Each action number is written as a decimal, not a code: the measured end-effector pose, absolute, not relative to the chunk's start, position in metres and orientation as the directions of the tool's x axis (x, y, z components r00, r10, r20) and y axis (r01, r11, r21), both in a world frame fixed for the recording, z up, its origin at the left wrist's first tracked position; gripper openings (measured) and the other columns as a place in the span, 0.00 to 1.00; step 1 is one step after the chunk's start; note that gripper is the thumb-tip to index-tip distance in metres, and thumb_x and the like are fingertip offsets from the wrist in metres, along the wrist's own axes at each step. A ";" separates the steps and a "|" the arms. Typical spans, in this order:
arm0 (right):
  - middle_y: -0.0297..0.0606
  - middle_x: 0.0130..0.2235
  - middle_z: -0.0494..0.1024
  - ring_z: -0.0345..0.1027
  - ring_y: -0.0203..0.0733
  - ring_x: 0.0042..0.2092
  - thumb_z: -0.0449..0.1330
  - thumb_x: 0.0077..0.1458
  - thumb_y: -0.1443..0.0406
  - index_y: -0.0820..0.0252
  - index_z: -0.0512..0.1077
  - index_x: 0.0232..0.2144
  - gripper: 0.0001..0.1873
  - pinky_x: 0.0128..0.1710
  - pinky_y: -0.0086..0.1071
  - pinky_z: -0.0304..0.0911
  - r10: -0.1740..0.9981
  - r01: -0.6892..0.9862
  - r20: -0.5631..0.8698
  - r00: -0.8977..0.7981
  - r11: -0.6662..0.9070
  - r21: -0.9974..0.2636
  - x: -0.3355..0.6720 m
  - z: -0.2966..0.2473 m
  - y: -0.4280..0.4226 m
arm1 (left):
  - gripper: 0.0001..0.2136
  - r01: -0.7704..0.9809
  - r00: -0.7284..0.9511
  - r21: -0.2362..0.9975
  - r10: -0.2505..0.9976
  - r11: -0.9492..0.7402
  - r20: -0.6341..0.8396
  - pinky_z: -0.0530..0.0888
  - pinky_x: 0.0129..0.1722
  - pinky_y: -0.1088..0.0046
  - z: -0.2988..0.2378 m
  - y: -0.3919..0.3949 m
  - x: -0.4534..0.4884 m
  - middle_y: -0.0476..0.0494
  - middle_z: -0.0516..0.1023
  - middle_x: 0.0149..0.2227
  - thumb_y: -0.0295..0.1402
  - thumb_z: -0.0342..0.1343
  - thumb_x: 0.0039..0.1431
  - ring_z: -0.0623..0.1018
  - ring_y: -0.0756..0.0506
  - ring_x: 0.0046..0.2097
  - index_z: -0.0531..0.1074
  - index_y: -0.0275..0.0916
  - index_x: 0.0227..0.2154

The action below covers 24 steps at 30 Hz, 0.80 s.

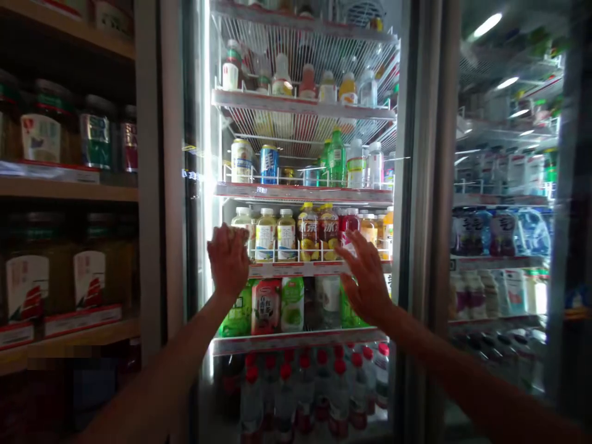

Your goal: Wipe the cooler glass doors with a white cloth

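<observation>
Head view: tall, brightly lit drinks cooler (205, 135) ahead, its middle white metal shelf (296, 269) fronted by a low wire rail (274, 251). Before that shelf, the right hand (365, 274) is spread, holding nothing visible; the left hand's (228, 262) grip cannot be told. Between them stand two yellow-capped, dark plastic tea bottles (308, 229). Reaching seems in hand; grasping would call for fingers clearing the rail.
</observation>
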State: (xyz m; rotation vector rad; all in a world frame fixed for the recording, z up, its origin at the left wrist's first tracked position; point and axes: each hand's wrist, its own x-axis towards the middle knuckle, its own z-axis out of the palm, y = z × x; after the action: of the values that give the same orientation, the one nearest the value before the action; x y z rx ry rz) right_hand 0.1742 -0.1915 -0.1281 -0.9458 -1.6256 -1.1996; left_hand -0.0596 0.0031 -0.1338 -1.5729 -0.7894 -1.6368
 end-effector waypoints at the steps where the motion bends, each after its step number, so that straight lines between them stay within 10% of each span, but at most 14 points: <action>1: 0.38 0.65 0.50 0.41 0.47 0.66 0.45 0.59 0.65 0.50 0.52 0.61 0.27 0.62 0.52 0.45 0.094 0.966 0.966 -0.240 0.126 0.227 0.192 -0.128 -0.165 | 0.20 0.822 0.103 -0.151 -0.118 -0.550 0.988 0.52 0.62 0.53 -0.140 0.000 -0.048 0.36 0.53 0.64 0.28 0.44 0.60 0.48 0.39 0.66 0.63 0.39 0.55; 4: 0.42 0.65 0.49 0.39 0.51 0.66 0.46 0.60 0.62 0.52 0.51 0.62 0.28 0.62 0.55 0.38 0.137 0.984 0.978 -0.160 -0.058 0.169 0.234 -0.141 -0.106 | 0.19 0.645 0.511 -0.548 -0.232 -0.534 0.828 0.51 0.63 0.57 -0.164 -0.016 -0.004 0.44 0.62 0.61 0.26 0.46 0.59 0.51 0.42 0.65 0.65 0.44 0.53; 7: 0.41 0.66 0.48 0.39 0.51 0.66 0.46 0.60 0.59 0.51 0.48 0.63 0.29 0.62 0.53 0.35 0.078 0.976 0.978 -0.194 -0.085 0.200 0.251 -0.154 -0.087 | 0.20 0.488 0.660 -0.689 -0.289 -0.536 0.693 0.49 0.63 0.58 -0.175 -0.020 0.008 0.46 0.62 0.60 0.26 0.48 0.57 0.53 0.43 0.65 0.64 0.45 0.53; 15: 0.39 0.66 0.45 0.37 0.49 0.66 0.45 0.59 0.60 0.49 0.41 0.64 0.32 0.62 0.52 0.36 0.080 0.975 0.981 -0.175 -0.127 0.184 0.244 -0.156 -0.091 | 0.23 0.796 -0.227 0.158 -0.046 -0.585 0.973 0.53 0.60 0.49 -0.139 0.008 -0.061 0.37 0.45 0.66 0.30 0.45 0.61 0.46 0.39 0.66 0.56 0.43 0.59; 20: 0.38 0.66 0.46 0.39 0.48 0.66 0.47 0.59 0.60 0.49 0.43 0.64 0.32 0.62 0.50 0.36 0.063 0.977 0.981 -0.182 -0.103 0.188 0.247 -0.158 -0.090 | 0.24 0.624 0.514 -0.537 -0.220 -0.568 0.829 0.54 0.62 0.56 -0.172 -0.026 0.022 0.44 0.54 0.64 0.26 0.47 0.58 0.51 0.42 0.65 0.58 0.46 0.58; 24: 0.37 0.66 0.47 0.41 0.48 0.66 0.46 0.59 0.61 0.48 0.44 0.64 0.32 0.62 0.51 0.36 0.056 0.976 0.979 -0.197 -0.087 0.201 0.248 -0.158 -0.090 | 0.23 0.528 0.682 -0.647 -0.179 -0.550 0.709 0.53 0.62 0.58 -0.179 -0.028 0.007 0.47 0.58 0.62 0.26 0.48 0.57 0.52 0.43 0.65 0.61 0.48 0.56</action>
State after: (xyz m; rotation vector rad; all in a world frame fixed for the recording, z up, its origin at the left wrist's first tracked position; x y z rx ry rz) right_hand 0.2484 -0.0895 -0.1580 -1.2118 -1.3475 -1.4046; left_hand 0.0069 -0.0277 -0.1792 -1.9495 -0.2704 -0.9423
